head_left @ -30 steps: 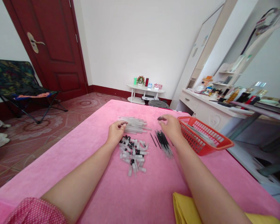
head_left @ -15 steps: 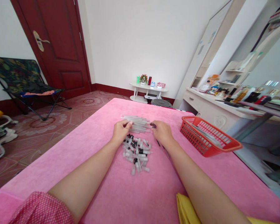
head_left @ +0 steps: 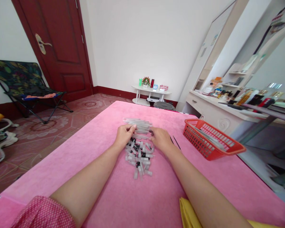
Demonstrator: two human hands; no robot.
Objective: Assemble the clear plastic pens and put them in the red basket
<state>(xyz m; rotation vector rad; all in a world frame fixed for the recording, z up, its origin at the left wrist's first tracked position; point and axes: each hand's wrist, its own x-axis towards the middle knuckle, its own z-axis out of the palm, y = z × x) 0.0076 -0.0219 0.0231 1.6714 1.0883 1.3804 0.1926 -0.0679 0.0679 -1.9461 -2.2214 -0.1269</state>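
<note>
A stack of thin translucent tubes [head_left: 140, 123] lies crosswise on the pink-covered table. My left hand [head_left: 124, 135] is at the stack's left ends, its thumb and fingers closed together; what they pinch is hidden. At the right ends is my right hand [head_left: 161, 138], fingers curled inward, with something dark by its fingertips that I cannot make out. Just below my hands spreads a loose pile of short translucent caps [head_left: 139, 155], with small black pieces [head_left: 138, 163] among them. Two thin dark sticks [head_left: 177, 142] lie to the right of my right hand.
A red plastic basket [head_left: 210, 147] holding long thin pieces stands at the table's right side. Folded yellow cloth [head_left: 190, 213] lies near my right forearm. Beyond the table are a cluttered dresser [head_left: 218, 110], a low white stand [head_left: 152, 89] and a folding chair [head_left: 35, 85].
My right hand has shifted slightly left and down, and the two dark sticks beside it now show more plainly. My left hand has moved slightly right. The tubes and caps look nearly unchanged.
</note>
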